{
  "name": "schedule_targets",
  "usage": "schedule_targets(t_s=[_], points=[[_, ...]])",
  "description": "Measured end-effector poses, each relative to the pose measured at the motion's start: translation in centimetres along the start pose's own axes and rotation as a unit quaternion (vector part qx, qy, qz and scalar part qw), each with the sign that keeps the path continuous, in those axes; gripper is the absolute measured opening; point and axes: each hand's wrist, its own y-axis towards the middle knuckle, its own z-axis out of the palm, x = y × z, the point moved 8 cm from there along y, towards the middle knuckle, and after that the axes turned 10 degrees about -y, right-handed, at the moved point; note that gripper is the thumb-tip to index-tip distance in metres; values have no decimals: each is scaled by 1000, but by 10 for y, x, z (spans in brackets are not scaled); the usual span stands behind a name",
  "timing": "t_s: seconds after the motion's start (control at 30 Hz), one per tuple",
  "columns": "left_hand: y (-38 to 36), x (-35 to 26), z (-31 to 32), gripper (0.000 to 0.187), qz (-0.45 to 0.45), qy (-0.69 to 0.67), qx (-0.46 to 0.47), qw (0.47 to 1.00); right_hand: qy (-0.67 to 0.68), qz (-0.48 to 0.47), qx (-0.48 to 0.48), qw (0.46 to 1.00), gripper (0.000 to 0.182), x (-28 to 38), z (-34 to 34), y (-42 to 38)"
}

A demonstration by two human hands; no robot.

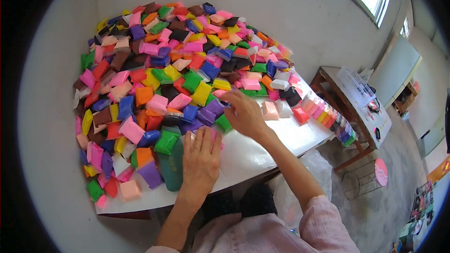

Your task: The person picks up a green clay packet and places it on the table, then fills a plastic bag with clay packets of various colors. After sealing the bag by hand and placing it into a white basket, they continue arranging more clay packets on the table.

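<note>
A large heap of small coloured packets [192,82] covers the left and back of the white table [243,159]. My left hand [201,159] lies at the heap's front edge, its fingers extended over a pink packet, beside a dark green object [173,168]. My right hand [243,112] is at the heap's right front, near a purple packet [212,111] and a green packet [224,123]. Its fingers are bent, and whether they hold anything is hidden. To its right lie a peach packet [270,111], a white packet [283,108] and a red packet [301,115].
Rows of coloured packets [328,115] line the table's right end. Beyond stands a wooden side table [349,147] with a white basket [355,85]. A pink-topped wire stool [380,172] is on the floor. Clear plastic bags [314,168] hang by the front edge.
</note>
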Motion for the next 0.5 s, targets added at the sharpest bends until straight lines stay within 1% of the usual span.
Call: schedule_targets(t_s=[0.03, 0.13, 0.23, 0.27, 0.33, 0.43, 0.5], points=[[1, -1, 0, 42, 1, -1, -2, 1000, -12, 23, 5, 1000, 28, -6, 8, 18], [5, -2, 1, 43, 1, 3, 5, 1000, -48, 41, -44, 997, 32, -24, 38, 55], [7, -5, -2, 40, 7, 7, -1, 1000, -91, 90, 16, 992, 35, -31, 67, 70], [7, -6, -3, 39, 10, 6, -6, 1000, -97, 95, 10, 991, 36, -33, 70, 72], [7, -7, -4, 39, 11, 16, -6, 1000, -112, 109, 1, 988, 39, -35, 73, 71], [7, -8, -2, 40, 9, 10, -7, 1000, -57, 102, -45, 992, 38, -41, 59, 62], [7, -8, -2, 40, 11, 5, -12, 1000, -11, 77, -110, 991, 37, -35, 28, 38]])
